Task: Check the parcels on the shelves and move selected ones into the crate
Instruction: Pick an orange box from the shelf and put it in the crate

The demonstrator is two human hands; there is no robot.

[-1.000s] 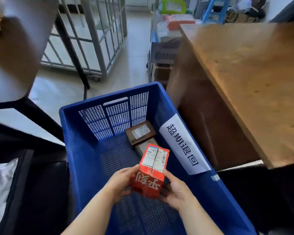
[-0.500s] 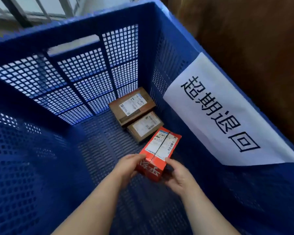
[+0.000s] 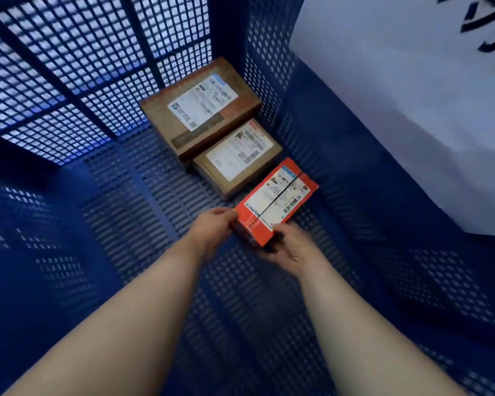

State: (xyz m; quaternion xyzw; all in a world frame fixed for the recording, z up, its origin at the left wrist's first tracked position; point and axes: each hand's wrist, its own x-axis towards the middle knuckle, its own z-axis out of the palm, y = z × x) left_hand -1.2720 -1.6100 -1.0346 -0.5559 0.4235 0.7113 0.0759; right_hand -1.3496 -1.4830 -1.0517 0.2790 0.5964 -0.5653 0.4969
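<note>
I look down into a blue perforated plastic crate (image 3: 77, 195). Both hands hold an orange-red parcel (image 3: 277, 198) with a white shipping label, low over the crate floor near the right wall. My left hand (image 3: 215, 228) grips its near left corner. My right hand (image 3: 293, 248) cups its near right underside. Just beyond it lie two brown cardboard parcels in a row: a smaller one (image 3: 237, 158) and a larger one (image 3: 200, 108) in the far corner. The orange-red parcel's far end sits close to the smaller brown one.
A white paper sign (image 3: 397, 104) with dark characters hangs over the crate's right wall. The far wall (image 3: 83, 67) is an open grid with light coming through. The crate floor (image 3: 143, 201) left of the parcels is bare slatted plastic.
The orange-red parcel has gone from above the crate down to near its floor, next to the brown parcels. My head has leaned in, so only the crate's inside shows.
</note>
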